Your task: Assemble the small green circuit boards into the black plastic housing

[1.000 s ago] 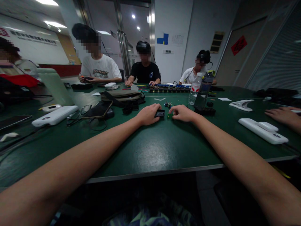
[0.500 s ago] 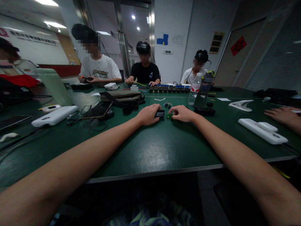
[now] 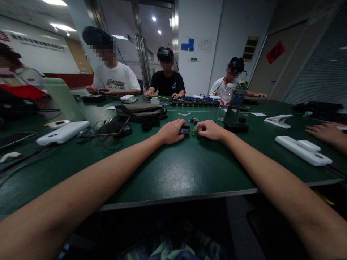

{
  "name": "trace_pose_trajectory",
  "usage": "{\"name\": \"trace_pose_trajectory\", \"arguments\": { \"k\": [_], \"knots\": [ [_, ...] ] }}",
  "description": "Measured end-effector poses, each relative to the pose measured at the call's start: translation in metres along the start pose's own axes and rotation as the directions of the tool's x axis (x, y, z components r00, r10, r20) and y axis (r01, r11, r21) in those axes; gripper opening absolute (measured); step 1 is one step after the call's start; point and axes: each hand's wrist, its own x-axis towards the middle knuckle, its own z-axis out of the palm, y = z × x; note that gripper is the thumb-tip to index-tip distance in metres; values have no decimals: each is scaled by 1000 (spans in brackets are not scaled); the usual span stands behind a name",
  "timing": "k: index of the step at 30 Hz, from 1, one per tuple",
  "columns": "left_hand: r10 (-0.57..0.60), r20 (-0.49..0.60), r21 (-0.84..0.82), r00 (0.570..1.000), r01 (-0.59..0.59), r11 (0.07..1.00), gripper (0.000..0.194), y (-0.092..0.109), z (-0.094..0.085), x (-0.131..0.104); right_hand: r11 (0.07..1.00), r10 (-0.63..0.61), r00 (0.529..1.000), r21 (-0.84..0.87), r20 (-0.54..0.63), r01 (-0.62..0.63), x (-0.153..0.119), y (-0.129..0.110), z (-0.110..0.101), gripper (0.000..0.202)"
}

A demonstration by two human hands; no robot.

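Note:
My left hand (image 3: 172, 131) is closed on a small black open-topped case (image 3: 185, 130), its thumb and fingers at the left end of it. Just to the right, my right hand (image 3: 211, 129) pinches a small green circuit board (image 3: 194, 133) between thumb and forefinger. The board and the case lie close together but apart, low over the green table. Behind them sits a little cluster of small parts with wires (image 3: 193, 120), too small to tell apart.
A water bottle (image 3: 223, 104) and a dark tray (image 3: 236, 128) stand beyond my right hand. Left lie a bag (image 3: 141, 111), a phone (image 3: 115, 126) and a white power bank (image 3: 63, 133). Another white device (image 3: 303, 150) is right, near a co-worker's hand (image 3: 325, 131). Several people sit around.
My hands stay in nearly the same place; the green board has tilted slightly in my right fingers. Across the table, the person at the right has stretched an arm out to the right.

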Motion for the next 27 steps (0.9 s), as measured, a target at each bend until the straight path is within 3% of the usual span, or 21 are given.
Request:
{"name": "trace_pose_trajectory", "arguments": {
  "k": [27],
  "knots": [
    [4,-10,-3,1000,-4,1000,36,-1,1,0,995,-56,993,76,-105,64,2,5,3,18]
  ]
}}
